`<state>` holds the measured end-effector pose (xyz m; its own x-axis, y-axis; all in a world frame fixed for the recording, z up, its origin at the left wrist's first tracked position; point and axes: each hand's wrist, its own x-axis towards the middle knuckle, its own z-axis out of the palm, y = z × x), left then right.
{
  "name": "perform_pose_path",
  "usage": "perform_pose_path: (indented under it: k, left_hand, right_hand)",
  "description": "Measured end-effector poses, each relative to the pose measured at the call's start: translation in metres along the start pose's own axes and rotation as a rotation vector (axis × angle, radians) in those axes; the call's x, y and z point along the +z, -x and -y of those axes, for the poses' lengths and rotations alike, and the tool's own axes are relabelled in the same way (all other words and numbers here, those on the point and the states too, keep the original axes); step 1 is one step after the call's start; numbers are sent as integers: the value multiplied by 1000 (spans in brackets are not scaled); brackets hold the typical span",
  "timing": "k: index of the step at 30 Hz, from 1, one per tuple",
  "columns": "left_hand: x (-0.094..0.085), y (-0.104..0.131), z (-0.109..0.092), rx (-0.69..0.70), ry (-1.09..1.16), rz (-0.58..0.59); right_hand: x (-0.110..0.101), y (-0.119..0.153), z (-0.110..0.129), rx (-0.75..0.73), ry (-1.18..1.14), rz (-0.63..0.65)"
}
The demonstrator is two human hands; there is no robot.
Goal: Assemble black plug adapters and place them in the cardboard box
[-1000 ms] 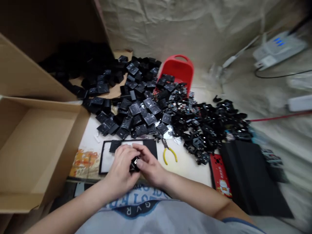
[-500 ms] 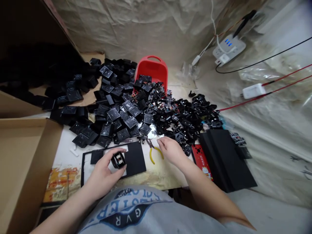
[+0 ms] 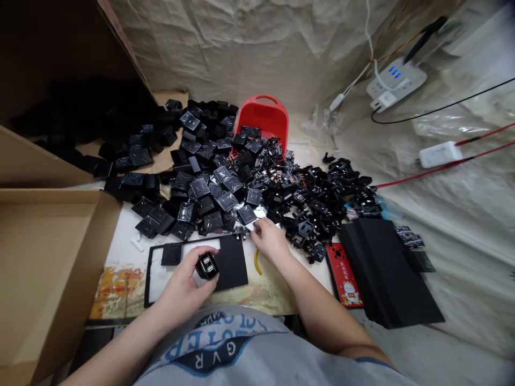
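Observation:
My left hand is wrapped round a black USB charger housing; two USB sockets show in its upturned open end. Under this hand lies a black frame with a pale inside and a black panel across its right part. My right hand reaches to the near edge of the pile, fingertips pinched together beside a pale, shiny sheet. What the fingertips hold is too small to tell. A yellow plier handle shows below that hand; the rest of the pliers is hidden.
Black housings heap up at left centre, circuit boards spill from a red scoop-like bin, and black plug parts pile right. A cardboard box stands left. At right are a red box, black board and power strip.
My right hand has moved left and slightly forward to the shiny sheet, now covering most of the pliers. The left hand still holds the charger housing. The view has shifted a little.

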<state>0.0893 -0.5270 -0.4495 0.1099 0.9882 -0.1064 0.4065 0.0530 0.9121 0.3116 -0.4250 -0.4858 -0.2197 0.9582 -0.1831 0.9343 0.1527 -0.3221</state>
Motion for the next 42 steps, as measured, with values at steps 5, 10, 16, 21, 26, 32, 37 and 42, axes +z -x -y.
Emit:
perform_pose_path:
  k: [5, 10, 16, 21, 26, 32, 37, 42]
  left_hand:
    - [2, -4, 0, -47, 68, 4]
    - [4, -4, -2, -39, 101, 21]
    - [0, -8, -6, -182, 262, 120]
    - [-2, -12, -7, -328, 591, 191]
    - [-10, -3, -4, -194, 524, -63]
    - [-11, 7, -6, -87, 349, -28]
    - [-10, 7, -6, 2, 203, 16]
    - [-10, 4, -5, 112, 16, -103]
  right_hand:
    - [-17, 17, -9, -14, -26, -85]
    - [-32, 7, -35, 62, -7, -272]
    - [-45, 16, -10, -337, -254, -213]
    - [-47, 39, 45, -744, -734, 45]
    - [-25, 42, 66, -294, -1273, 199]
    - [-1, 48, 83, -229, -1156, 132]
    - [-12, 47, 84, -185, -999, 45]
    - [-25, 47, 87, -388, -823, -22]
